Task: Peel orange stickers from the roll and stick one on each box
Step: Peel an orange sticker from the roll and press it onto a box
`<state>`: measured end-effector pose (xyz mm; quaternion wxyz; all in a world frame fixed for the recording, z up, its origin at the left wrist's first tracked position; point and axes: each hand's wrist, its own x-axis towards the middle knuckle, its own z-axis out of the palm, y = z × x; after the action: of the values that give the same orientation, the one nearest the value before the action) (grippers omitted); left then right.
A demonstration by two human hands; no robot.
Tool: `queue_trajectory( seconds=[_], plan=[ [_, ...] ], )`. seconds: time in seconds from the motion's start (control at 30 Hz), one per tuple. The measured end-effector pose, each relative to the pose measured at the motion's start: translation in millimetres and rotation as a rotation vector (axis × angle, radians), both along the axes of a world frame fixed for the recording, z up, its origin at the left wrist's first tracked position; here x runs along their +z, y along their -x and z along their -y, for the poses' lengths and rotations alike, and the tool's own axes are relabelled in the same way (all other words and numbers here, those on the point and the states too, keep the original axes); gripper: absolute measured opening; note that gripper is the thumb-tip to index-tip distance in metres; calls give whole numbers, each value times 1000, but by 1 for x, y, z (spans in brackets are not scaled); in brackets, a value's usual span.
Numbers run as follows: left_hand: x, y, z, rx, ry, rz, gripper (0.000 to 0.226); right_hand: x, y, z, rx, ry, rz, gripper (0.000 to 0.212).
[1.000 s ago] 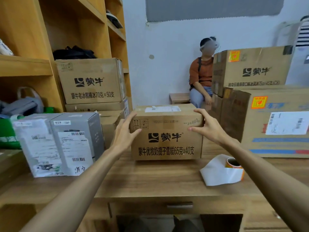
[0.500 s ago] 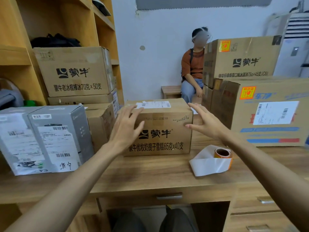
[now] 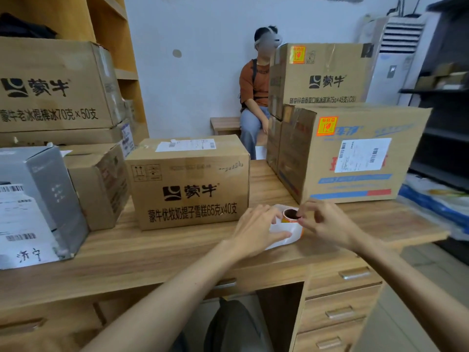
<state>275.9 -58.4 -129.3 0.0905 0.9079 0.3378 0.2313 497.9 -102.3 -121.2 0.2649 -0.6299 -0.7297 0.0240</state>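
1. Step in hand: getting a sticker off the roll. The sticker roll (image 3: pixel 290 216) stands on end on the worktop (image 3: pixel 177 252), right of centre and about halfway between the front and back edges. It is just off the front right corner of the middle box (image 3: pixel 187 189). Its loose white backing paper (image 3: pixel 280 228) trails toward the front edge.
2. Left grip (image 3: pixel 255 228): lies over the backing paper with the thumb across it and the fingers bent toward the roll. I cannot tell whether it pinches or only steadies.
3. Right grip (image 3: pixel 323 222): fingers curled, fingertips (image 3: pixel 300 216) pinched on the roll's top rim. No freed sticker is visible.
4. Progress, as judged: the big box (image 3: pixel 360 174) at the right edge carries an orange sticker (image 3: pixel 327 126). So does the upper box (image 3: pixel 327 80) stacked behind it. The middle box shows none on its front or top, so it is probably next.
5. Next move calls for lifting one sticker edge cleanly while the backing is held flat. Then carry it over to the middle box and press it down without creasing.
6. Worktop: wood grain, drawers (image 3: pixel 340 303) under the right end. A grey box (image 3: pixel 43 199) and a small brown box (image 3: pixel 101 184) sit at the left end.
7. Room: wooden shelving (image 3: pixel 109 34) on the left holds more cartons. A seated person (image 3: pixel 253 97) is against the white back wall, with an air conditioner (image 3: pixel 398 54) to the right.
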Motion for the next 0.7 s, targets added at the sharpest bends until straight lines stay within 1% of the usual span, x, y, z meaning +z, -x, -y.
queue_trajectory(
  seconds=[0.13,0.3,0.43,0.53,0.6,0.7],
  plan=[
    [-3,-17,10,46,99,88,31,-6,3,0,34,19,-91,20],
    [-17,-19,0,58,167,102,13,-9,11,1,20,55,-91,23],
    [-18,3,-15,60,202,149,19,-14,8,-1,-40,67,-74,25],
    [-18,18,-26,37,249,177,23,-17,13,-3,-34,41,-63,23],
    [-17,24,-30,9,255,167,29,-21,16,-6,-32,45,-24,26],
    [-17,32,-35,-22,226,118,36,-23,22,-8,-43,55,-23,28]
  ],
)
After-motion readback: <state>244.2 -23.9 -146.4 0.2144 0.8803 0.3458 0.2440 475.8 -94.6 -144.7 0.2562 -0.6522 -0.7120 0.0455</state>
